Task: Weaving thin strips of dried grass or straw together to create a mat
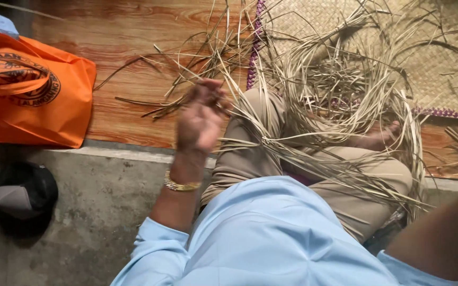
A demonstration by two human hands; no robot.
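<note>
Left hand: left hand [200,119] raised, fingers curled, pinching a few dry straw strips [314,111] near their ends.
Right hand: only the forearm shows at the right edge; its grip cannot be told.
Strips: loose bundle fanned over the lap and onto the woven mat [441,63].
Doing it well: probably keep the pinched strands taut and apart from the tangle, drawing them along their length so none kink or snap.
Nearby: orange bag [33,95] and dark cap [22,191] lie well apart on the floor [96,212].

An orange bag [33,87] and a dark cap [22,191] lie on the floor.
</note>
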